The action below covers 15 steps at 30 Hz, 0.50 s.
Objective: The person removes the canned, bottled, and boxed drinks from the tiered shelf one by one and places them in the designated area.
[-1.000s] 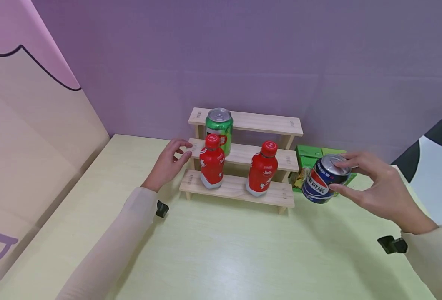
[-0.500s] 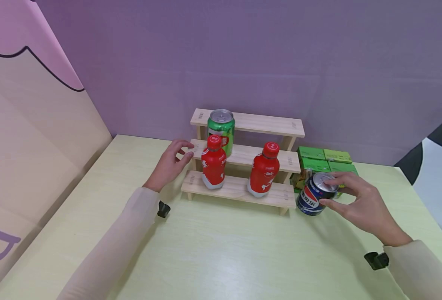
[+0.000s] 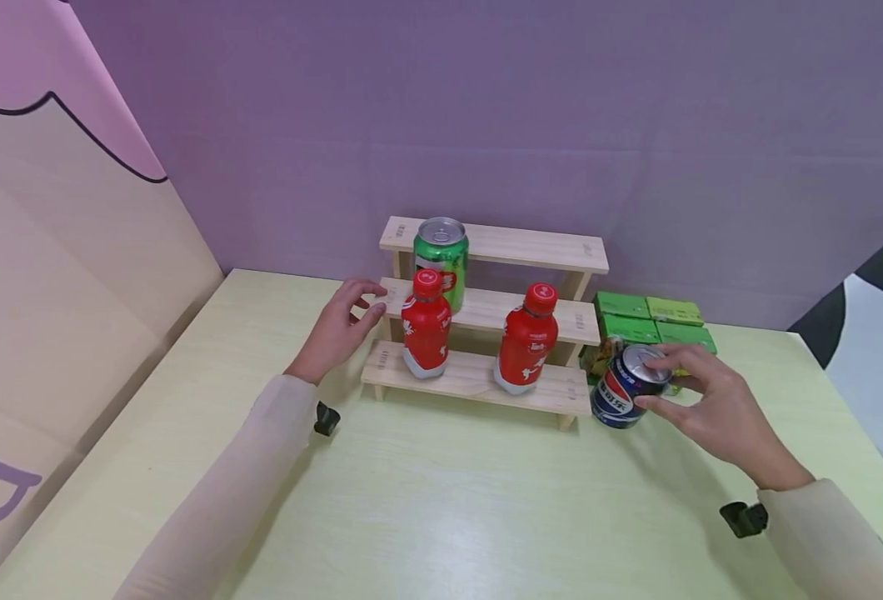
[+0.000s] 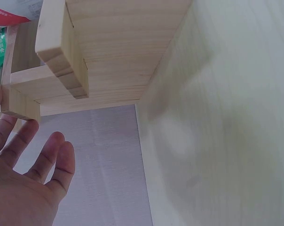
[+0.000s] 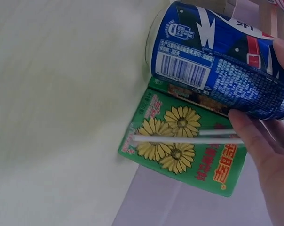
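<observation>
My right hand (image 3: 719, 408) grips a blue Pepsi can (image 3: 625, 396) between thumb and fingers near its top, just right of a three-step wooden stand (image 3: 479, 379). In the right wrist view, the can (image 5: 212, 56) overlaps a green drink carton (image 5: 170, 146) with yellow flowers and straws. My left hand (image 3: 335, 329) is at the left end of the stand's middle step. The left wrist view shows thumb and fingers around that plank end (image 4: 19, 103), the other fingers held off it. Two red bottles (image 3: 426, 333) stand on the lowest step, and a green can (image 3: 449, 258) on the middle one.
Green drink cartons (image 3: 629, 329) sit in a block behind the Pepsi can, right of the stand. A purple backdrop (image 3: 486, 108) rises behind the pale table (image 3: 411, 508). A printed panel (image 3: 74, 292) borders the left side.
My right hand has lowered the Pepsi can leftward, from in front of the cartons to beside the stand's lowest step. In the last half second it shifts only slightly. The left hand stays put.
</observation>
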### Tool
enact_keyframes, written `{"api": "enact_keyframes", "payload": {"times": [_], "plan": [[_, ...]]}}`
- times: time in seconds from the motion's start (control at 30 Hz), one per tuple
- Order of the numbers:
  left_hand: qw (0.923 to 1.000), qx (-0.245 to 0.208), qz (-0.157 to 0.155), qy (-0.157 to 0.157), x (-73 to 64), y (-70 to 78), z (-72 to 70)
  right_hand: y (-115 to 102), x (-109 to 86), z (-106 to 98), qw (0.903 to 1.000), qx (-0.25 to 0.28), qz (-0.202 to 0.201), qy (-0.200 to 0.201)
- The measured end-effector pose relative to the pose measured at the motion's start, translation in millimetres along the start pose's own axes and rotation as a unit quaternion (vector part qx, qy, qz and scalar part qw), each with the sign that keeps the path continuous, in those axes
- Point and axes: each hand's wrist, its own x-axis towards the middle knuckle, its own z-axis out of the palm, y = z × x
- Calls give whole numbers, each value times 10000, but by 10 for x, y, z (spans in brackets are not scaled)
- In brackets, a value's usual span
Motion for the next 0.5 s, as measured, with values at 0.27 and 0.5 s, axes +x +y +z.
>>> {"api": "enact_keyframes", "payload": {"times": [0.27, 0.5], "plan": [[10000, 4, -13, 2, 5, -6, 1, -42, 64, -83, 9991, -345, -43, -241], [10000, -1, 2, 21, 1, 12, -2, -225, 163, -224, 9970, -713, -145, 274]]}}
